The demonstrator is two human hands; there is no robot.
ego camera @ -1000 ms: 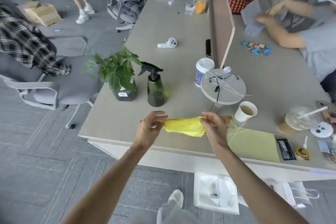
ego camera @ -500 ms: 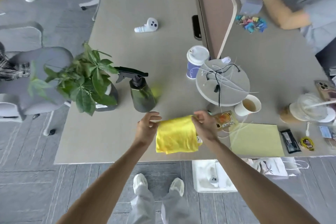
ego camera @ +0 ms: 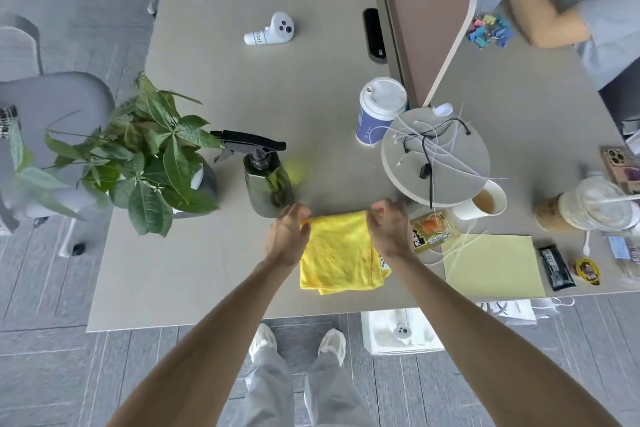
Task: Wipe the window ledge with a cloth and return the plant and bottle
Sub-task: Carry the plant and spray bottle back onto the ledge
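A folded yellow cloth (ego camera: pixel 337 253) lies on the grey table (ego camera: pixel 207 270) near its front edge. My left hand (ego camera: pixel 287 236) pinches the cloth's far left corner and my right hand (ego camera: pixel 388 229) pinches its far right corner. Just beyond my left hand stands a dark green spray bottle (ego camera: pixel 266 180) with a black trigger head pointing left. A potted plant (ego camera: pixel 145 163) with broad green leaves stands left of the bottle, its dark pot mostly hidden under the leaves.
Right of the cloth are a snack packet (ego camera: pixel 433 232), a yellow pad (ego camera: pixel 491 263), a paper cup of tea (ego camera: pixel 485 203), a round stand with cables (ego camera: pixel 434 156) and a lidded cup (ego camera: pixel 379 111). A white controller (ego camera: pixel 272 29) lies farther back. A person sits beyond the divider (ego camera: pixel 426 10).
The cloth went from a stretched roll held above the table to a flat folded square lying on it. The view has tilted down and closer to the table.
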